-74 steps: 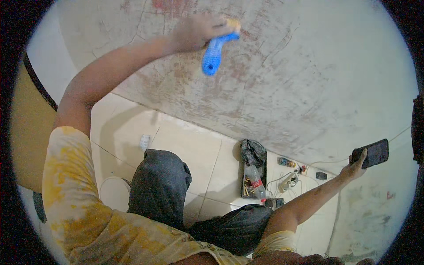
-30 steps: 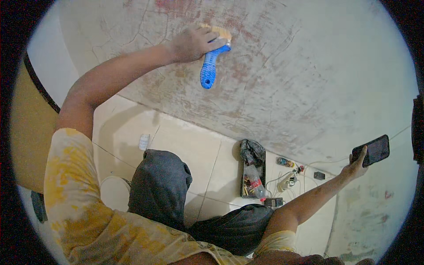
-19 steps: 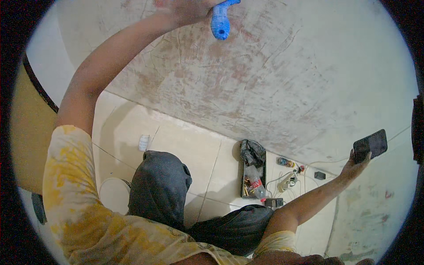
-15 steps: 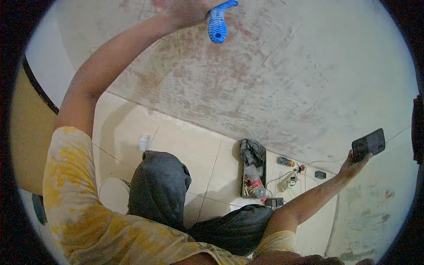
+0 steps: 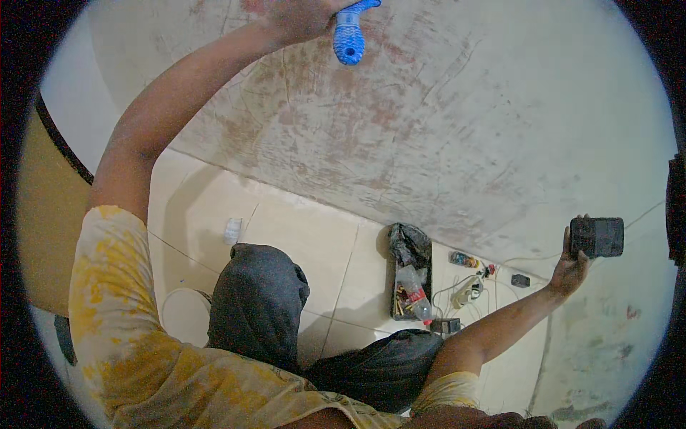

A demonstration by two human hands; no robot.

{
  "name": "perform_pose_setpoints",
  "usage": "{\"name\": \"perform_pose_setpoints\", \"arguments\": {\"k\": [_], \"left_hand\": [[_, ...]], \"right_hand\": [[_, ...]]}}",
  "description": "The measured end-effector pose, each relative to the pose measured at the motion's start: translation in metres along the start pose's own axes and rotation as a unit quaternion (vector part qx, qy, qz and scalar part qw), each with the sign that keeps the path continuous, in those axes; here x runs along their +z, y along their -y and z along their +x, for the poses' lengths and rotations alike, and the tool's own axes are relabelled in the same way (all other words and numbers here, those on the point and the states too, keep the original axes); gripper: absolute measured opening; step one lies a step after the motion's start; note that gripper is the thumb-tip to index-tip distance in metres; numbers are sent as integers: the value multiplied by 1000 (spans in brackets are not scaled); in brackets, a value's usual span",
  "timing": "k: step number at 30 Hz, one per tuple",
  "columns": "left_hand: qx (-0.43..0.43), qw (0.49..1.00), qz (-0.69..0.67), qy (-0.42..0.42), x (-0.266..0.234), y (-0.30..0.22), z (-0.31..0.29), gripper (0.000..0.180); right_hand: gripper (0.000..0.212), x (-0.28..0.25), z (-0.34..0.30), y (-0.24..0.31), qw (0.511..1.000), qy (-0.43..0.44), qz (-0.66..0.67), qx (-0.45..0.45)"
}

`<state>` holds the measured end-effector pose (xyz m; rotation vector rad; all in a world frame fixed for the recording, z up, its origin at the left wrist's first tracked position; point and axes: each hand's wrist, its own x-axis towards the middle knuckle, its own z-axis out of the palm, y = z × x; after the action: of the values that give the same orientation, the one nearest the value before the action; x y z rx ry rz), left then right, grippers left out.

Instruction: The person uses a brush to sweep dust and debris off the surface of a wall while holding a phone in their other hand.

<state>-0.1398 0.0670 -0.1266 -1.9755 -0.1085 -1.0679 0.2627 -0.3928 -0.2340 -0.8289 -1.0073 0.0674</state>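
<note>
Reaching up to the top edge, my left hand (image 5: 304, 18) is closed on a hand tool with a blue, scale-patterned handle (image 5: 349, 36). The handle's rounded end, with a hole in it, points down; the tool's working end is out of sight. Behind it is a pale wall (image 5: 400, 107) with reddish-brown smears. Out to the right, my right hand (image 5: 570, 268) grips a dark rectangular phone (image 5: 597, 237) in front of the wall, with my thumb at its lower left.
On the tiled floor stands a black tray (image 5: 394, 304) with a black plastic bag (image 5: 409, 239) and a clear bottle (image 5: 414, 289). Beside it lie a small jar (image 5: 464, 259), cables and black adapters (image 5: 520, 280). A small white container (image 5: 233, 230) is near my left knee (image 5: 257, 286).
My right hand has turned the phone from a tilt to nearly level. The blue handle has shifted slightly up and to the left with my left hand.
</note>
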Motion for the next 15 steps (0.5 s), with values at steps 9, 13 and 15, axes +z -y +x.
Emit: {"name": "perform_pose_setpoints", "arguments": {"k": [9, 13, 15], "left_hand": [[3, 999, 35, 2, 4, 4, 3, 29], [-7, 988, 10, 153, 28, -38, -47, 39], [46, 989, -31, 137, 35, -58, -71, 37]], "right_hand": [[67, -12, 1, 15, 982, 93, 152, 58], [70, 21, -2, 19, 995, -80, -31, 56], [70, 18, -1, 22, 995, -69, -28, 59]]}}
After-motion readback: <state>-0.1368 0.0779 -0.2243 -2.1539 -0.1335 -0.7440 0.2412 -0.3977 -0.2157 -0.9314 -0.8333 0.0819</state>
